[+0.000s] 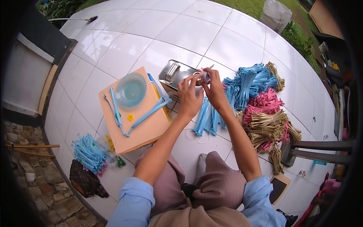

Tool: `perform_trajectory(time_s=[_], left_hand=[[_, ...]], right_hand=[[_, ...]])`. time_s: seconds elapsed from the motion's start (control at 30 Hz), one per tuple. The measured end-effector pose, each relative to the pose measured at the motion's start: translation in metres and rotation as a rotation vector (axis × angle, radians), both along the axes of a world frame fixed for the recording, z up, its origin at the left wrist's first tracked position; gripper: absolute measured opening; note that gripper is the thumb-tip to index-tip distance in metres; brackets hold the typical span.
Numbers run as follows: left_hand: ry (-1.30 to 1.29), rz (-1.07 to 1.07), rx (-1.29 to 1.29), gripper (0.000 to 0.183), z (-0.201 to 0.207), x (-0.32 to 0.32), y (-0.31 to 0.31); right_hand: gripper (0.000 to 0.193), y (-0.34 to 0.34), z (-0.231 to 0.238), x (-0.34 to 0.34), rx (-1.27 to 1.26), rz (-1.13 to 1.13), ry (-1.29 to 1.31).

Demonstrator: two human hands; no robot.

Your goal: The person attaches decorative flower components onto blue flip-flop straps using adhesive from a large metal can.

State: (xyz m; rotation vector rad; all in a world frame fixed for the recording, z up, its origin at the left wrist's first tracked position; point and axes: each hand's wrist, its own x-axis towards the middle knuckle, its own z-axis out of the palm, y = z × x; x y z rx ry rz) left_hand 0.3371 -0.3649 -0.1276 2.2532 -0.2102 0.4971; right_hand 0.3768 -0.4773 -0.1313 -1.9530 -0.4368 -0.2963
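Observation:
Above the right end of a shiny metal tray [183,68], both my hands are close together. My right hand [215,90] grips a small round container [206,76], whitish with a dark purple face, between thumb and fingers. My left hand [189,92] has its fingers bent inward beside it; what lies under the fingertips is mostly hidden. Metal pieces lie in the tray's left part. Left of my hands is a peach board [140,117] bearing a translucent bowl [131,90], a blue bent strip [149,115], another blue strip [116,111] and a yellow flower piece [130,117].
Right of my hands are piled bundles of blue strips [247,85], pink strips [262,102] and tan strips [266,126]. More blue strips [206,119] lie below my right wrist. Far left are a blue bundle [90,152] and a dark brown bag [86,179] on white tiles.

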Motion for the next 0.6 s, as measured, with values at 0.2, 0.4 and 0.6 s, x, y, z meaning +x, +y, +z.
perform_trajectory(time_s=[0.2,0.4,0.6], left_hand=[[-0.102,-0.16,-0.027,0.053,0.019,-0.009,-0.012],[0.432,-0.269,0.015,0.043,-0.072,-0.046,-0.047],[0.895,-0.086,-0.139,0.046,-0.173,-0.062,-0.021]], right_hand=[[0.046,-0.025,0.023,-0.022,0.106,-0.106,-0.009],[0.046,-0.07,-0.097,-0.066,-0.262,-0.061,0.233],[0.047,-0.043,-0.164,-0.095,-0.327,0.081,0.371]])
